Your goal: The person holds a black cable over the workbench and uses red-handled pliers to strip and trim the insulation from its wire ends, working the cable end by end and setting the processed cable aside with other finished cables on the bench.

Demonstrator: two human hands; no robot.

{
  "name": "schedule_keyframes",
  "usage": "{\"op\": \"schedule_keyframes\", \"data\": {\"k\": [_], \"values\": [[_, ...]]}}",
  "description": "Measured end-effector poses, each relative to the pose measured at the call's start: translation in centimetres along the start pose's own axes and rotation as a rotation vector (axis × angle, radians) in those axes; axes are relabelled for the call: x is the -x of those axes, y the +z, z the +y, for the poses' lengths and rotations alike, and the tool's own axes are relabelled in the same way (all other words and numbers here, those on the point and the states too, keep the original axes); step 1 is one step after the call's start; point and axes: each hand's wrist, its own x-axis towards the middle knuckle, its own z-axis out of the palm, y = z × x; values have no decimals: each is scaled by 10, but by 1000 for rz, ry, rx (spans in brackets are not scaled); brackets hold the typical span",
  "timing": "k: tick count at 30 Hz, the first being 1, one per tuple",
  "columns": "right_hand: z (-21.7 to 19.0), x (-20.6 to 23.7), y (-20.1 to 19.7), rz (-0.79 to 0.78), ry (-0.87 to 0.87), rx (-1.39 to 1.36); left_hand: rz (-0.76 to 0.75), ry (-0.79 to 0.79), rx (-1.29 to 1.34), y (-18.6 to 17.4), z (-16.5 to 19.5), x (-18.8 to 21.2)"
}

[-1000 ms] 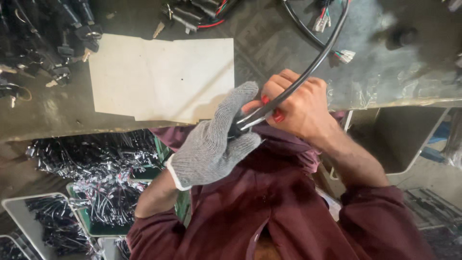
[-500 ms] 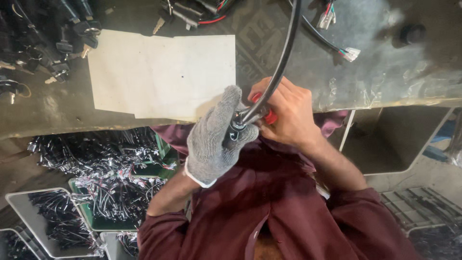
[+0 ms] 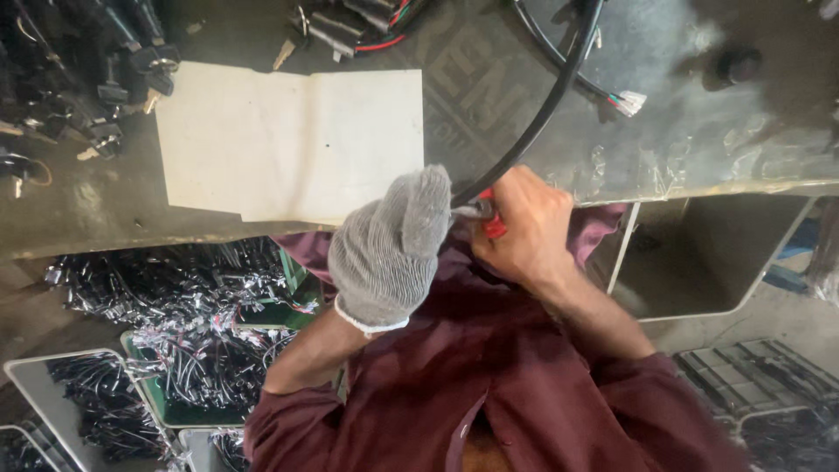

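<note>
Gripping the near end of a black cable [image 3: 533, 122], the gloved left hand [image 3: 393, 245] closes tight around it at chest height; the bare right hand [image 3: 524, 227] is clamped on a red-handled tool [image 3: 492, 223] at the same end. The join itself is hidden between the hands. The cable arcs up over a worn metal bench [image 3: 699, 131] carrying a pale card sheet [image 3: 293, 140]. Trays of black wiring [image 3: 175, 350] sit below, partly cut off.
</note>
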Motion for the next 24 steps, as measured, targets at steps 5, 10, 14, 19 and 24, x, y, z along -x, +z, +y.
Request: {"op": "schedule_keyframes", "data": {"k": [5,10,14,19,24], "values": [[-13,2,1,-45,-9,-144,-164,-36,277,-15,-8,-13],[-7,-12,9,66,-54,-18,-398,-208,752,-35,-16,-22],[7,-28,11,72,-379,-289,-601,-214,1227,-41,-27,-25],[6,-32,8,-32,-253,-353,-439,-99,1084,-50,-23,-39],[-2,-13,10,-70,-85,-197,-330,-92,340,-47,-15,-40]]}}
